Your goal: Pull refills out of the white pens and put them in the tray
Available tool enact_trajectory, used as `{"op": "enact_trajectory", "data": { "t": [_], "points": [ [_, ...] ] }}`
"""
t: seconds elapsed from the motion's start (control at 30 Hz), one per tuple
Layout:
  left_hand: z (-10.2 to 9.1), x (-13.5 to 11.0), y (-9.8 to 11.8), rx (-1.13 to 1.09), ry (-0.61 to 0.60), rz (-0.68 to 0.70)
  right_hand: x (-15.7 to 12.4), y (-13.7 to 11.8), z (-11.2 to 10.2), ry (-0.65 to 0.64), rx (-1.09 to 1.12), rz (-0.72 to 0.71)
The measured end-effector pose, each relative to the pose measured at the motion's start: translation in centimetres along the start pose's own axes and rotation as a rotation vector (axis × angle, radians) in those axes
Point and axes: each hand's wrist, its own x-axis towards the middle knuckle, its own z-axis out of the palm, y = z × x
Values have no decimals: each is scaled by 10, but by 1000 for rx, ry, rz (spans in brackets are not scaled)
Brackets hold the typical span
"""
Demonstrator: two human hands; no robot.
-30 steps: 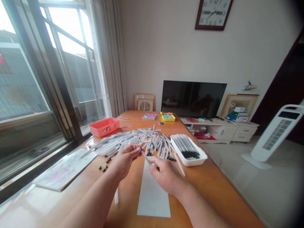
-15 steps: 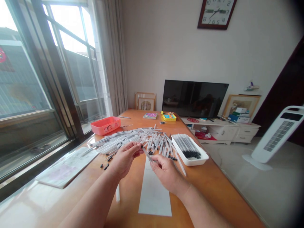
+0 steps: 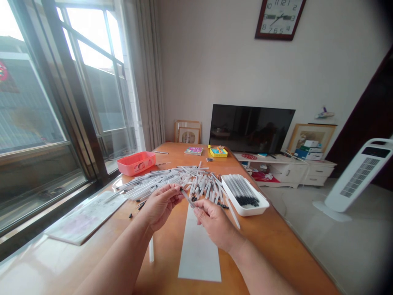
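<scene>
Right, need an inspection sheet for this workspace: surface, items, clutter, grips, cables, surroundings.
Surface: wooden table; white sheet near the hands.
Items: slender tube in hand; loose tubes piled beyond; black-ended tubes in white tray.
Clutter: red box, booklet, yellow box.
Grips: left grip pinches the slender tube's dark end; right grip holds its nearer part.
Cables: none clear; TV stand detail too small to tell.
Surroundings: television, clock, tower fan, window.

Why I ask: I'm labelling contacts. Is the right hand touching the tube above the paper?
Touching. The head view shows the right hand pinching the tube at its near end.
</scene>
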Motion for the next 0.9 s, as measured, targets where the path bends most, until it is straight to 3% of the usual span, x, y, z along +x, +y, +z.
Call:
{"op": "enact_trajectory", "data": {
  "t": [0.43,0.63,0.9],
  "points": [
    [-3,-1,0,-129,-104,-90,-2,-2,-2,-29,17,-27],
    [-2,-2,1,-153,-80,-143,-2,-2,1,-55,84,5],
    [-1,2,-9,-79,-62,-58,1,8,4,77,75,10]
  ]
}}
